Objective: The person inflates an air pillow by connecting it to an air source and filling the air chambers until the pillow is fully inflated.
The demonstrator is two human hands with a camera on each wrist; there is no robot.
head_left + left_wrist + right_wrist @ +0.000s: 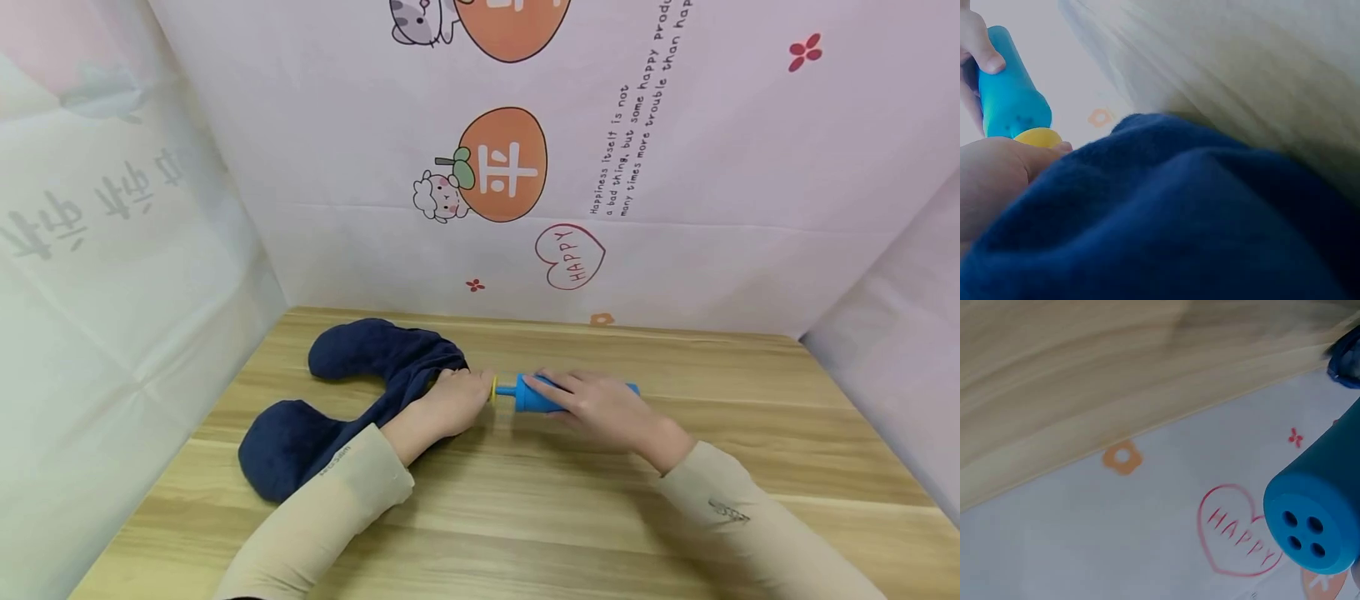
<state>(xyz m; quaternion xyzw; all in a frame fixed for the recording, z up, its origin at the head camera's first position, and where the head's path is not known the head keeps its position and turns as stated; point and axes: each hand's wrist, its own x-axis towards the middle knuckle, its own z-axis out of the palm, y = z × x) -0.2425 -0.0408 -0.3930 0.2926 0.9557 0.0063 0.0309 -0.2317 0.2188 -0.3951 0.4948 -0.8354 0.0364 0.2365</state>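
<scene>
A navy U-shaped neck pillow lies on the left of the table, its open side facing left. At its curved right side, my left hand grips the fabric edge and a yellow round piece. My right hand holds a blue hand pump, which lies sideways with its thin blue rod towards the yellow piece. In the left wrist view, navy fabric hides most of the left fingers. The pump's end with several round holes shows in the right wrist view. Whether rod and pillow are joined is hidden.
The wood-grain table ends at a white printed cloth hung behind it. Similar pale cloth hangs on the left, and another sheet stands on the right.
</scene>
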